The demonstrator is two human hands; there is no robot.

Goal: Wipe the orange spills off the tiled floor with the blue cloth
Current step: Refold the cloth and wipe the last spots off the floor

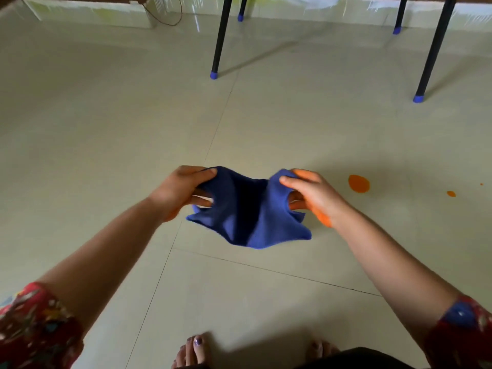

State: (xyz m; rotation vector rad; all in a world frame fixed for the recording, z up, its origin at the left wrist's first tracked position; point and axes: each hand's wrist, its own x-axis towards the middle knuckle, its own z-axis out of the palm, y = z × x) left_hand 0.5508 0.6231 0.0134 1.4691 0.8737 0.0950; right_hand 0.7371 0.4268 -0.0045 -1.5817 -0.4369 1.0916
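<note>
Left grip pinches one bunched end of the blue cloth, thumb on top and fingers curled beneath. The right grip pinches the other end likewise. The cloth hangs in the air over the tiled floor, well away from the floor's far edge and apparently not touching it. Its long axis runs left to right between the grips, sagging in the middle, with loose corners pointing down. To its right lie the large orange spill and a small orange spot. Orange shows on the heel of the right grip, so it could mark clean tile. A bunched cloth may smear rather than lift, and the far-right spot is easily missed.
</note>
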